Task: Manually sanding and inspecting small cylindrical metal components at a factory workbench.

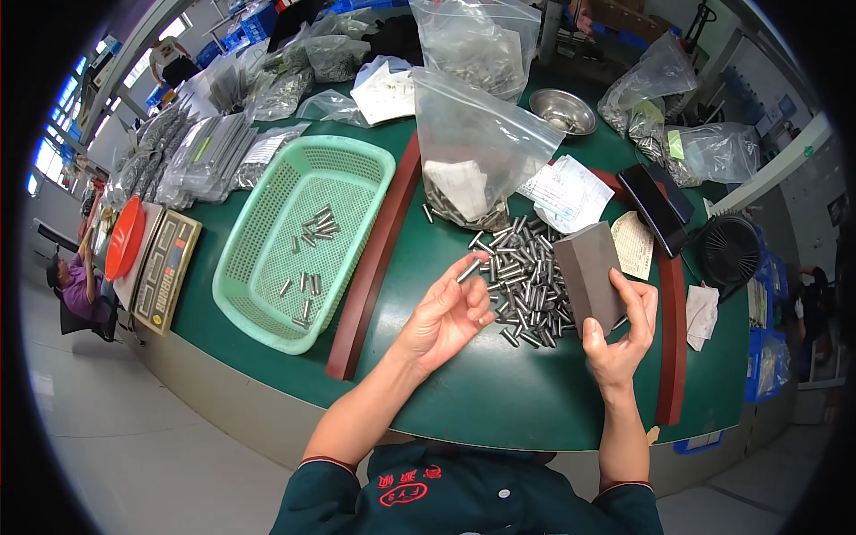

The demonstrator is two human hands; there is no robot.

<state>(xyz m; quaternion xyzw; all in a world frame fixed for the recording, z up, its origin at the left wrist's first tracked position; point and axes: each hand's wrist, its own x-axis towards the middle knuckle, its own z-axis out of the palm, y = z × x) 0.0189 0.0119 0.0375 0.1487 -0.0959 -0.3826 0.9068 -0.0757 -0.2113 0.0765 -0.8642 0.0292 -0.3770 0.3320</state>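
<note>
Between the thumb and fingertips of my left hand is a small metal pin, raised above the table. My right hand grips a dark grey-brown rectangular block, thumb on its near end and fingers along its right side. Behind and between the hands lies a heap of loose metal pins; the block hides part of it. To the left, a light green perforated basket holds two loose groups of similar pins. A clear zip bag with more metal parts stands behind the heap.
Dark red bars flank the work area on the green table. Farther right are papers, a phone and a black fan. A scale, an orange tray and several filled bags stand left. A metal bowl is behind.
</note>
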